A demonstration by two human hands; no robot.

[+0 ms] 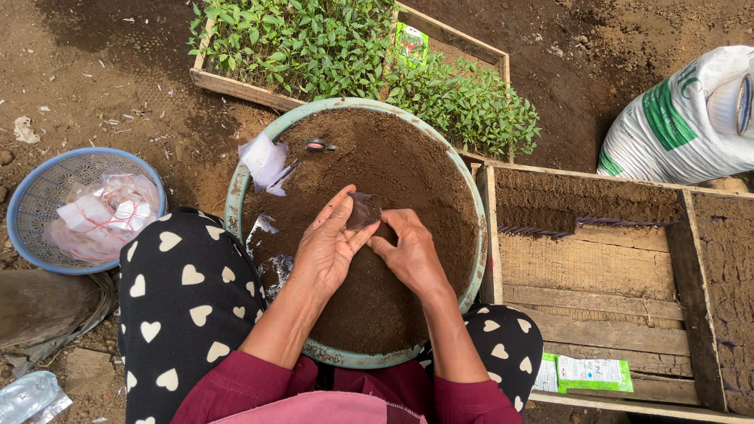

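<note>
A wide green basin (236, 188) full of brown soil (393, 165) sits between my knees. Over the soil, my left hand (326, 247) and my right hand (408, 251) together hold a small clear plastic bag (363, 210) that looks partly filled with soil. My left fingers pinch its left side, and my right fingers press at its lower right edge. A few empty clear bags (267, 161) lie on the soil near the basin's left rim. A small dark ring-shaped object (316, 144) rests on the soil at the far side.
A wooden crate of green seedlings (330, 47) stands beyond the basin. A wooden tray (597, 275) with soil-filled rows is at the right, with a green packet (589, 373) by it. A blue basket (31, 212) of plastic bags sits left. A white sack (683, 118) lies far right.
</note>
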